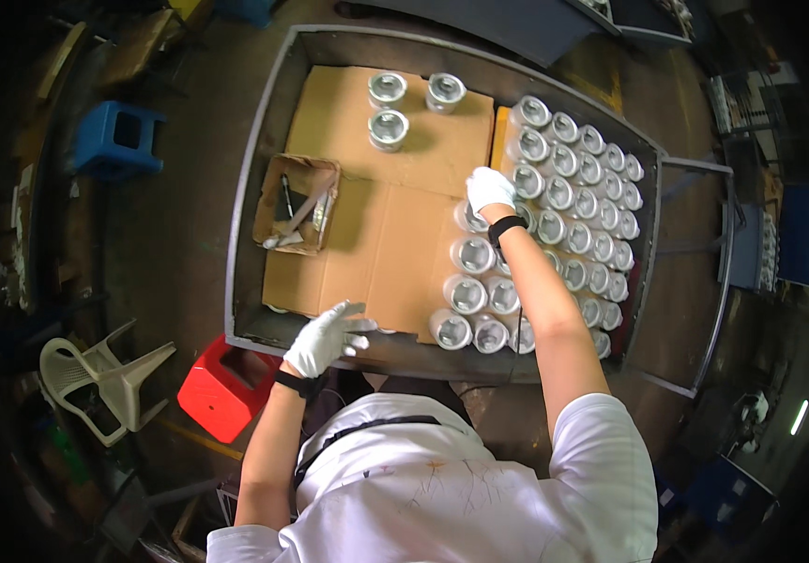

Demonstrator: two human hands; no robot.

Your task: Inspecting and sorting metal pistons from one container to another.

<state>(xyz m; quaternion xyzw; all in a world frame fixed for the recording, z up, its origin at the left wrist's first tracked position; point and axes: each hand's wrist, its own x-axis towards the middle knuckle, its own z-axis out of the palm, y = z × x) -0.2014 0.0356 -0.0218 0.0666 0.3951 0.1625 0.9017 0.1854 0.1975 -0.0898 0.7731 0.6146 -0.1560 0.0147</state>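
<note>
My left hand (328, 340), in a white glove, is open with its fingers spread, above the near rim of a metal-framed bin. Nothing is in it. At the left end of the rows of silver piston-like cylinders (472, 254), my gloved right hand (492, 190) is closed. Its fingertips point away from me, and whatever they hold is hidden under the glove. A silver cylinder (467, 217) stands right beside that hand, partly covered by it. Farther back on the cardboard stand three separate cylinders, one of them a silver cylinder (388, 129) nearest me.
Cardboard (404, 216) lines the metal bin (259, 159). A small open carton (297, 235) at its left holds a pen and strip-like tools. Packed cylinders (578, 232) fill the right side. Outside are a red stool (226, 389), a white chair (109, 375) and a blue stool (118, 141).
</note>
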